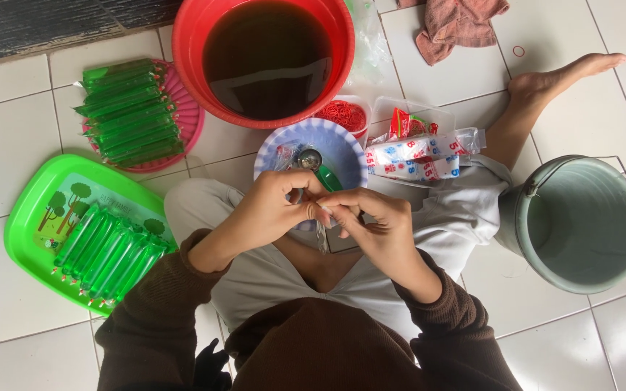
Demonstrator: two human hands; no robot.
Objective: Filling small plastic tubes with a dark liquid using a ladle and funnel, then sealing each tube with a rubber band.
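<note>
Closely, both hands (327, 210) pinch clear plastic sleeve (322, 235), blue bowl (342, 148) rim just beyond

A grey bucket (581, 224) and pink cloth (458, 25) sit on the tiled floor (9, 137).

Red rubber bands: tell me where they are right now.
In the head view, the red rubber bands lie in a small clear container on the floor, top centre, between the red basin and the pale blue bowl.

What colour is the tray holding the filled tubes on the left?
Bright green tray, with a tree picture on its base; the head view shows it.
</note>
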